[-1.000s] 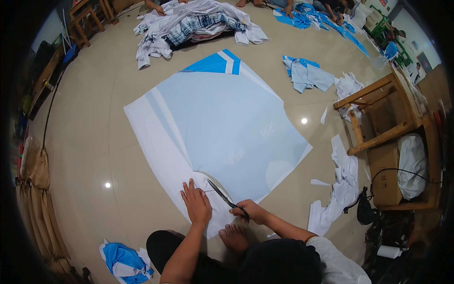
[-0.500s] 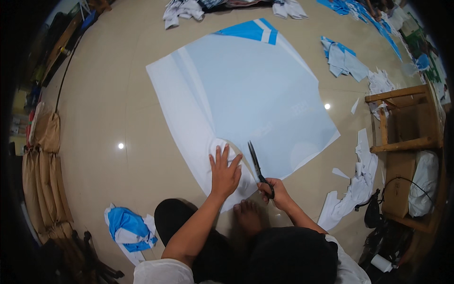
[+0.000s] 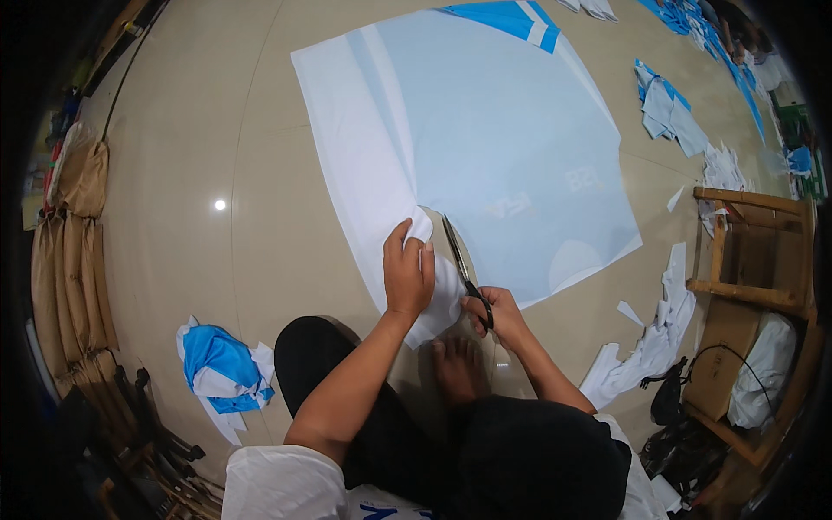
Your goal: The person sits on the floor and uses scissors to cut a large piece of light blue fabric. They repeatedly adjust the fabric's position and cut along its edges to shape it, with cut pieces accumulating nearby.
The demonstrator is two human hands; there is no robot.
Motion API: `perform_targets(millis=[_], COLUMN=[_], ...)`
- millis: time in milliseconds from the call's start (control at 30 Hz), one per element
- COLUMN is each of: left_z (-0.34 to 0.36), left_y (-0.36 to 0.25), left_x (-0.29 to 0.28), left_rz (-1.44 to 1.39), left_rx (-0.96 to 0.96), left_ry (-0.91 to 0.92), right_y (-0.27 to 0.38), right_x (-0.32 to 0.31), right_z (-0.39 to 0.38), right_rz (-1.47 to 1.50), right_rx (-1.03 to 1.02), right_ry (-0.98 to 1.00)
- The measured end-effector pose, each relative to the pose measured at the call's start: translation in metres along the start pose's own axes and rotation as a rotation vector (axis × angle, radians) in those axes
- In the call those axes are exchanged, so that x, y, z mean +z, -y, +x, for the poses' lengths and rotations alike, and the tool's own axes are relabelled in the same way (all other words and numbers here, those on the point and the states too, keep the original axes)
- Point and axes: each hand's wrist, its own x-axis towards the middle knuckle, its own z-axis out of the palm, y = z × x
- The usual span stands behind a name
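A large light-blue fabric sheet (image 3: 511,130) lies flat on the tiled floor, a bright-blue and white piece at its far end. White fabric (image 3: 347,121) runs along its left side, partly parted from the blue near me by a curved gap. My left hand (image 3: 407,276) has its fingers closed over a folded bit of this white fabric. With my right hand (image 3: 498,314) I hold black-handled scissors (image 3: 454,243) by the loops. Their long dark blades look closed, pointing away from me over the gap beside the blue edge.
A bunched blue and white cloth (image 3: 225,368) lies at the left. White scraps (image 3: 650,338) and another blue-grey scrap (image 3: 667,113) lie on the right, near a wooden stool frame (image 3: 754,290). Brown wrapped bundles (image 3: 74,286) line the left side. My bare foot (image 3: 459,368) is close below the scissors.
My left hand went from lying spread on the white fabric to gripping its fold. The scissors remain in my right hand. The whole view has shifted, the sheet now showing higher and farther right.
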Motion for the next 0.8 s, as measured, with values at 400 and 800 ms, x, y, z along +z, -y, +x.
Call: perform_targets(millis=[400, 800], left_z=[0.025, 0.067], left_y=[0.005, 0.002], left_x=[-0.015, -0.069], left_rz=[-0.179, -0.01], left_rx=[-0.178, -0.135], left_ry=[0.081, 0.579], right_y=[0.036, 0.051], right_x=[0.018, 0.032], right_z=[0.037, 0.049], right_rz=[-0.123, -0.145], right_rx=[0.056, 0.047], right_ry=[0.029, -0.031])
